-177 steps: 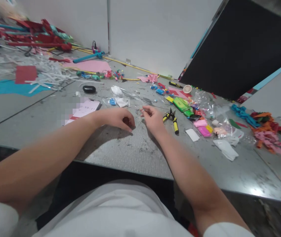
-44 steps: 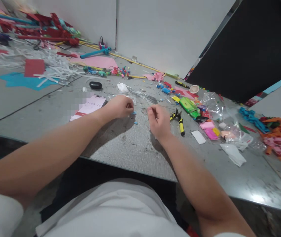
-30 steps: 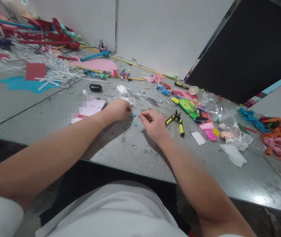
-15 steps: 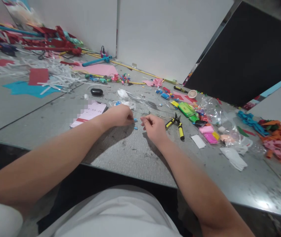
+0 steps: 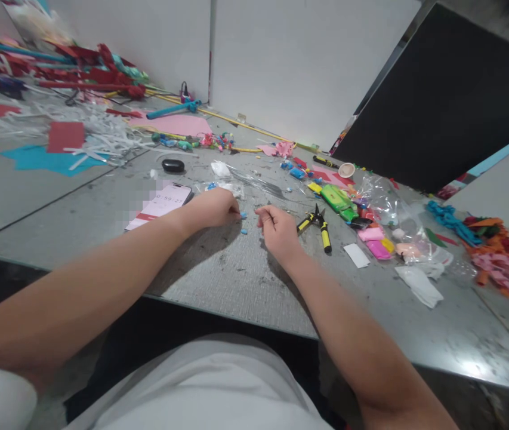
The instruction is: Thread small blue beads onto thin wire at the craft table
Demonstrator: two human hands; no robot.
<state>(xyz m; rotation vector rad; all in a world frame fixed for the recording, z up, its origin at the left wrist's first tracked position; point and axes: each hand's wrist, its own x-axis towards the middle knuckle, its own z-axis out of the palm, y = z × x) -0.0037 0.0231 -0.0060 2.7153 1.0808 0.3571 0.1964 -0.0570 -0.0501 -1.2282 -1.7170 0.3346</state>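
Observation:
My left hand (image 5: 218, 208) rests low over the table, its fingers curled and pinched together; whatever is in them is hidden. Right at its fingertips lies a small blue piece (image 5: 243, 215), and a second blue bit (image 5: 244, 232) lies just in front of it on the table. Across a narrow gap, my right hand (image 5: 278, 233) holds thumb and index finger together in a pinch. Anything between those fingers is too small to name. Yellow-and-black pliers (image 5: 317, 226), jaws apart, lie beside my right hand.
A phone (image 5: 162, 206) with a running timer and a black case (image 5: 173, 165) lie left. Thin wires (image 5: 258, 181) stretch behind my hands. Green (image 5: 337, 198) and pink (image 5: 376, 248) clay packets and a white card (image 5: 357, 255) sit right. Paper strips (image 5: 102, 131) heap at left.
The view has shifted slightly. My right fingertips have drawn a little away from the blue pieces. Both hands keep their pinched pose, and the phone's timer has advanced.

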